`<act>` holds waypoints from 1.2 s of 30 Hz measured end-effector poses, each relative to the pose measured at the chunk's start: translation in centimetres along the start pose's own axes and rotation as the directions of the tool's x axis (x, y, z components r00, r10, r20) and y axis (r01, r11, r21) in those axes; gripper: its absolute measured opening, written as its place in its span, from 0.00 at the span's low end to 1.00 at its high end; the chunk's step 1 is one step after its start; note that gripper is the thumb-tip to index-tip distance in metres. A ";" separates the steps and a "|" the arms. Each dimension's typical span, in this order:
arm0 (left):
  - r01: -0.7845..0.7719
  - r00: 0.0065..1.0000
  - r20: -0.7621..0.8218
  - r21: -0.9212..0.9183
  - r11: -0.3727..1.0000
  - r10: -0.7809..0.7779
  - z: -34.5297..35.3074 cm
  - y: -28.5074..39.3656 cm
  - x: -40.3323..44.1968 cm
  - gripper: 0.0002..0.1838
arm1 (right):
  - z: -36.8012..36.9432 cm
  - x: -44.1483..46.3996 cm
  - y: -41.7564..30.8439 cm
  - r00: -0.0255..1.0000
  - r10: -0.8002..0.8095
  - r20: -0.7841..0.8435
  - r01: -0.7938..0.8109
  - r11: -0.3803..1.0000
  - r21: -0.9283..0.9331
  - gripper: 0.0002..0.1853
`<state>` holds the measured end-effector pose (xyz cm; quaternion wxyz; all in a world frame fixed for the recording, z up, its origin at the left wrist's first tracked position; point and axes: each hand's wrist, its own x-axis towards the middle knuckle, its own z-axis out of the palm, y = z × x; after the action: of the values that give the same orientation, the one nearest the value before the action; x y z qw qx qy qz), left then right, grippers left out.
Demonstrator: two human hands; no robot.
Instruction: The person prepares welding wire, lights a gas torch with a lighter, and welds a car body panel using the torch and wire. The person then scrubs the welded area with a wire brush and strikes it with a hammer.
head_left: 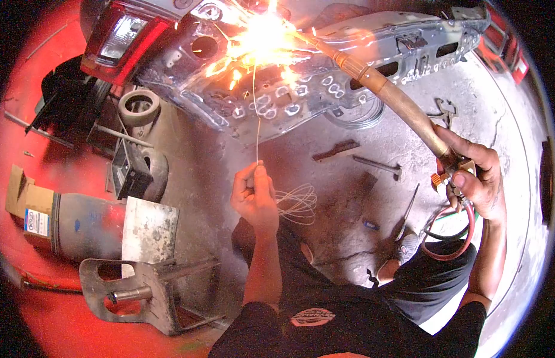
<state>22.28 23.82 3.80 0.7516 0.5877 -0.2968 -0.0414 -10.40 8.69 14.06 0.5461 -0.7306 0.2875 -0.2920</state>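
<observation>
My left hand [255, 194] is closed in a pinch on a thin welding wire [257, 140], which runs up toward the bright glow. A loose coil of the wire [300, 204] hangs beside that hand. My right hand [485, 179] wraps around the valve end of a brass gas welding torch [409, 110], with hoses [452, 255] looping below it. The torch reaches up and left to a glaring, sparking spot [268, 37] on a bare grey car body panel [229, 104]. Glare hides the torch tip, the wire's far end and the metal there.
A tail light [125, 39] adjoins the panel's left side. Left on the floor are a tyre [139, 107], a cylinder-like tank [86, 224], a pale metal sheet [149, 230] and a worn seat-shaped piece [155, 298]. Metal scraps [337, 150] and a wire roll [364, 116] lie below the panel.
</observation>
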 end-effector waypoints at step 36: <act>0.005 1.000 0.002 0.007 1.000 -0.005 -0.4 -0.5 0.0 0.04 | 0.3 0.0 0.0 1.000 0.003 -0.006 -0.003 0.999 -0.035 0.37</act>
<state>22.64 23.96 3.27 0.7491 0.5910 -0.2961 -0.0430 -10.21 8.89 14.02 0.5330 -0.7386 0.2954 -0.2883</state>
